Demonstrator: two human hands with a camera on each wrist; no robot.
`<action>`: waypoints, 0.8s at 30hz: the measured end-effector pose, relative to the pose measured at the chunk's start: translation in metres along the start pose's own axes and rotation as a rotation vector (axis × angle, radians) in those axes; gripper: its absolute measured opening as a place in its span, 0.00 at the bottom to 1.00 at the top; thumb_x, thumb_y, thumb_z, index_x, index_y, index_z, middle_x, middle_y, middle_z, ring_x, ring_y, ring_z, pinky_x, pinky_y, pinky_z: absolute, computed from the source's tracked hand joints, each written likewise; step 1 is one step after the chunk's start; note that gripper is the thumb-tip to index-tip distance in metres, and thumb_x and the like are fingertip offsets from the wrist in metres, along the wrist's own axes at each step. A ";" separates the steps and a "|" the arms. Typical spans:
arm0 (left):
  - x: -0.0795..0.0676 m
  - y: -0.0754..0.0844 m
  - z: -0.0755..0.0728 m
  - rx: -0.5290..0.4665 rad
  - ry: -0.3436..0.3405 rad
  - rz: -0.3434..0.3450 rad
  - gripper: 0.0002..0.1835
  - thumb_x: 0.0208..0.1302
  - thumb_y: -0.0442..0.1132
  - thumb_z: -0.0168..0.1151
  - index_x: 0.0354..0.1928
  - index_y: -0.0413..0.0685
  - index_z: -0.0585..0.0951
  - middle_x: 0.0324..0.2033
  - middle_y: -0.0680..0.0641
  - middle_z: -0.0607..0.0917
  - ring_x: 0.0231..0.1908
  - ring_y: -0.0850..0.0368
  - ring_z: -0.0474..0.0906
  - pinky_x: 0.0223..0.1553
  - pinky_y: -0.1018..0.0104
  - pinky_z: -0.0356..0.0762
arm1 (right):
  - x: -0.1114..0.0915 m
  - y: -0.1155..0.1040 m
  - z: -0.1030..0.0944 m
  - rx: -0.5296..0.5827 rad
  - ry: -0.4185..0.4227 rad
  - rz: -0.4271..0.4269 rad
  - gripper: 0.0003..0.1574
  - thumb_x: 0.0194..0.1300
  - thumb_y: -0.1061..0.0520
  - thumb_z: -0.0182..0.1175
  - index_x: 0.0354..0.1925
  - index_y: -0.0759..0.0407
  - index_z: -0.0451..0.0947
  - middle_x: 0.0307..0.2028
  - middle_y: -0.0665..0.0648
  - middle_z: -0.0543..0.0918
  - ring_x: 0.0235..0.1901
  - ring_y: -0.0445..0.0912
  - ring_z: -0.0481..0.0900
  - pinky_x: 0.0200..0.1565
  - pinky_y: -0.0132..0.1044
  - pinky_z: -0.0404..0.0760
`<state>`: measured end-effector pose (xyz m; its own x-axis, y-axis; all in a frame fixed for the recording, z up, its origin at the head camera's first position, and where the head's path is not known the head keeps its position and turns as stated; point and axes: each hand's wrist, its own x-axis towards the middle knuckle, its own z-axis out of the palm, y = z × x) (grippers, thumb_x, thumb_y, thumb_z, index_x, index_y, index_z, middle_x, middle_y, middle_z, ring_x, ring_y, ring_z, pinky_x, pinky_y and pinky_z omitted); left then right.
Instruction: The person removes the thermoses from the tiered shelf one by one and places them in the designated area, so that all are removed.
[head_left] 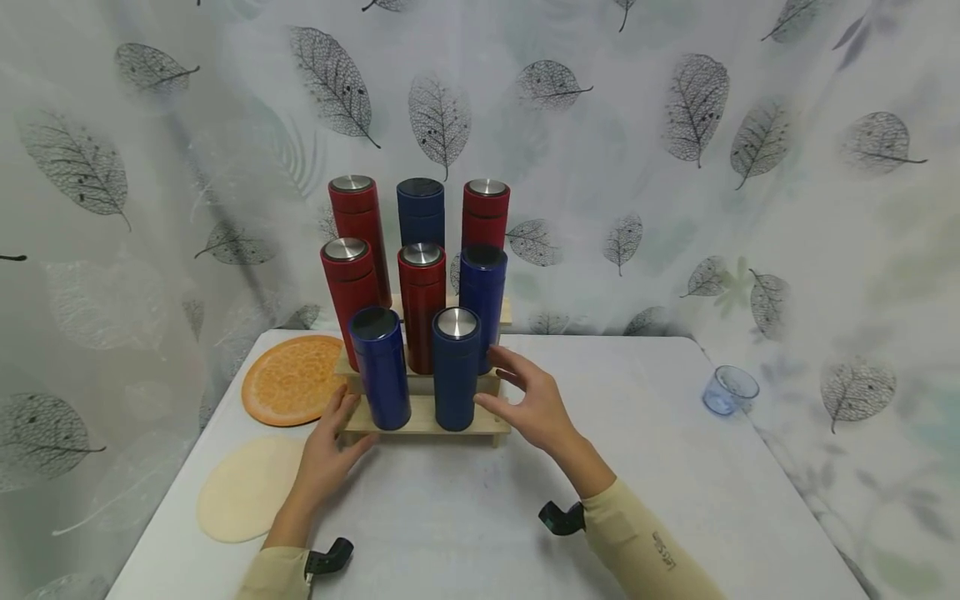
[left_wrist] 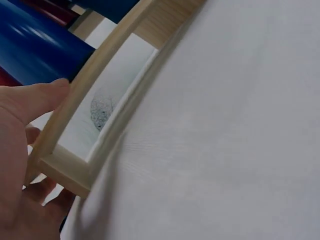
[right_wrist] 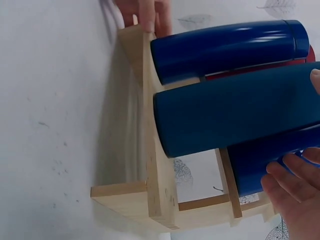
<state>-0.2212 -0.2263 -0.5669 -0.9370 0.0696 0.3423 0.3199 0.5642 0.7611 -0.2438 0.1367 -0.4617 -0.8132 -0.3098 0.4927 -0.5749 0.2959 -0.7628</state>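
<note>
A stepped wooden stand (head_left: 422,414) carries several upright thermos bottles in three tiers. On its lowest step stand a glossy blue bottle (head_left: 381,371) with a dark lid and a matte blue bottle (head_left: 454,375) with a silver lid. My left hand (head_left: 326,454) holds the left end of that step, thumb on the front edge (left_wrist: 75,92) and fingers around the side. My right hand (head_left: 536,408) is beside the matte bottle, thumb close to it, with its loosely bent fingers next to the dark-lidded blue bottle (head_left: 482,292) on the middle step.
Red bottles (head_left: 423,312) share the upper tiers with blue ones. Left of the stand lie an orange pizza-like disc (head_left: 288,383) and a pale round disc (head_left: 247,492). A clear blue glass cup (head_left: 729,390) sits by the right table edge. A leaf-patterned curtain (head_left: 600,150) hangs behind.
</note>
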 end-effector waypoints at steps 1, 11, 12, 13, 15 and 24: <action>0.000 -0.001 0.002 -0.004 0.009 0.009 0.42 0.68 0.45 0.78 0.79 0.35 0.71 0.84 0.34 0.57 0.80 0.27 0.55 0.72 0.24 0.59 | 0.000 0.000 0.000 -0.001 0.004 0.002 0.49 0.66 0.56 0.79 0.78 0.63 0.70 0.71 0.57 0.80 0.68 0.55 0.80 0.67 0.53 0.79; -0.002 -0.006 0.012 -0.018 0.076 0.033 0.38 0.71 0.40 0.75 0.78 0.36 0.72 0.83 0.37 0.60 0.79 0.28 0.57 0.70 0.26 0.63 | 0.000 0.003 0.007 0.029 0.014 0.029 0.47 0.67 0.56 0.79 0.78 0.61 0.71 0.69 0.57 0.82 0.67 0.54 0.80 0.67 0.52 0.79; -0.002 -0.006 0.012 -0.017 0.075 0.029 0.38 0.71 0.41 0.75 0.78 0.37 0.72 0.83 0.38 0.60 0.79 0.28 0.57 0.70 0.27 0.63 | -0.001 0.003 0.008 0.037 0.014 0.032 0.47 0.66 0.56 0.80 0.78 0.60 0.72 0.68 0.57 0.82 0.67 0.54 0.80 0.68 0.52 0.79; -0.002 -0.006 0.012 -0.014 0.075 0.026 0.38 0.71 0.41 0.75 0.78 0.37 0.73 0.83 0.38 0.60 0.79 0.29 0.57 0.70 0.27 0.64 | -0.001 0.004 0.009 0.045 0.015 0.033 0.47 0.66 0.56 0.80 0.77 0.60 0.72 0.68 0.57 0.82 0.67 0.54 0.81 0.68 0.52 0.79; -0.002 -0.007 0.012 -0.008 0.072 0.018 0.38 0.71 0.42 0.75 0.78 0.38 0.73 0.83 0.38 0.61 0.79 0.29 0.57 0.70 0.28 0.64 | -0.001 0.006 0.011 0.060 0.021 0.034 0.46 0.66 0.57 0.80 0.77 0.59 0.73 0.66 0.57 0.83 0.66 0.55 0.81 0.67 0.54 0.79; -0.004 -0.006 0.009 0.007 0.068 0.000 0.38 0.72 0.42 0.75 0.78 0.38 0.72 0.83 0.38 0.60 0.80 0.29 0.56 0.72 0.27 0.61 | 0.000 0.010 0.023 0.102 0.004 0.084 0.44 0.67 0.54 0.79 0.76 0.55 0.74 0.66 0.53 0.84 0.65 0.49 0.82 0.67 0.47 0.80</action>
<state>-0.2208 -0.2228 -0.5776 -0.9253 0.0133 0.3789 0.3183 0.5702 0.7573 -0.2472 0.1191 -0.4790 -0.8583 -0.2841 0.4272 -0.4932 0.2271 -0.8398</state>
